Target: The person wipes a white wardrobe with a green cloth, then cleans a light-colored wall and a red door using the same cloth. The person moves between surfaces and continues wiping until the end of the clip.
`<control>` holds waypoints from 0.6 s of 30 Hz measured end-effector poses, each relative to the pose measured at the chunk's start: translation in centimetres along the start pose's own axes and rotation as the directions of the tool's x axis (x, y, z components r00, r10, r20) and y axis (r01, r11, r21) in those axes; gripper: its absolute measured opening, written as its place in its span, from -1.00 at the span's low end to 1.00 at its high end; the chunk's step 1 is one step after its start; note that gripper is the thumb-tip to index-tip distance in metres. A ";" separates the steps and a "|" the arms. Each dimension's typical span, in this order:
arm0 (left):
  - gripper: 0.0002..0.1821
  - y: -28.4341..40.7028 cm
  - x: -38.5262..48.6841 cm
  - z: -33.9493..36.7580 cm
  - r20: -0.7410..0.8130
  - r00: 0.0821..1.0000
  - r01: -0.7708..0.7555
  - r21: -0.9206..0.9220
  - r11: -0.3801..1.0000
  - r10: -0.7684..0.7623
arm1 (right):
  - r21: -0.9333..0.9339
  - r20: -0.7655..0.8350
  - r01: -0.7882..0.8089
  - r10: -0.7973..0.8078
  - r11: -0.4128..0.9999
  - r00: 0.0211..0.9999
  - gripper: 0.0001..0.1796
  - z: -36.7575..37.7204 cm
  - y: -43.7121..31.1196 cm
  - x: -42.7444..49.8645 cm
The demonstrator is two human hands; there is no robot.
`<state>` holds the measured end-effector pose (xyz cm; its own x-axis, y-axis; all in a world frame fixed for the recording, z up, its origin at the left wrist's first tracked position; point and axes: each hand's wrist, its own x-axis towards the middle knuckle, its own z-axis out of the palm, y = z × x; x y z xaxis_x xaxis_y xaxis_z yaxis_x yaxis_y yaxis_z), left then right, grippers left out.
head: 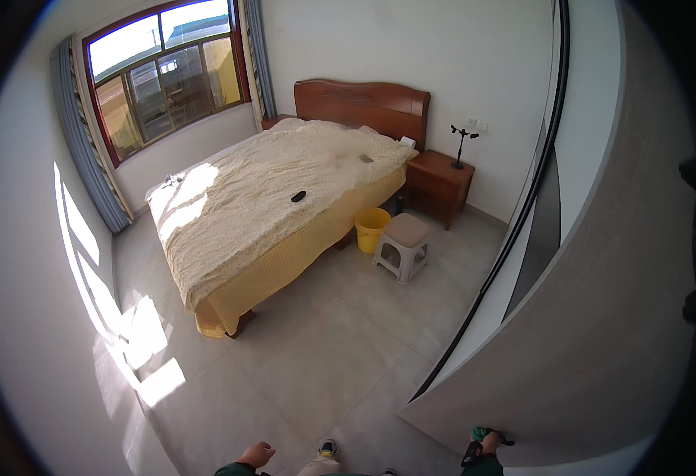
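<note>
My left hand (257, 455) hangs low at the bottom edge, fingers curled in, with nothing visible in it. At the lower right, my right hand (491, 441) grips a green cloth (479, 433). A small dark item (507, 441) sticks out beside those fingers; whether it is a handle or something held is unclear. That hand is at the lower part of a grey panel (610, 333). A black device (472, 454) is strapped at my right wrist. One of my shoes (328, 447) stands on the tiles between the hands.
Ahead stands a bed (253, 208) with a cream cover and a dark object (298, 196) on it. Beside it are a yellow bucket (369, 238), a plastic stool (404, 244) and a wooden nightstand (437, 178) bearing a black stand (460, 149). A wardrobe (538, 232) lines the right.
</note>
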<state>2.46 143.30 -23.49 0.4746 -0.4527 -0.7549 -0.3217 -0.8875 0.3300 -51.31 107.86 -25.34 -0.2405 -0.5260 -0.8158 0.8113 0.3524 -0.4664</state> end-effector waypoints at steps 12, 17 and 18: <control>-0.46 5.9 -2.5 8.7 0.124 0.978 -0.189 0.201 0.961 0.166 | -0.189 -0.206 0.547 -0.578 0.815 0.790 -0.58 -15.6 -20.2 0.6; -0.46 6.7 -4.2 8.4 0.054 0.976 -0.217 0.192 0.957 0.211 | -0.165 -0.184 0.565 -0.588 0.809 0.788 -0.60 -14.7 -20.3 -0.4; -0.47 6.7 -4.4 8.2 0.042 0.982 -0.191 0.179 0.965 0.186 | -0.152 -0.179 0.565 -0.585 0.811 0.791 -0.60 -14.0 -19.8 -0.6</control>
<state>-8.51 140.10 -22.58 0.3715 -0.6060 -0.7034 -0.5475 -0.7548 0.3612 -74.73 112.06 -20.42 -0.7602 -0.4836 -0.4338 0.4410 0.1061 -0.8912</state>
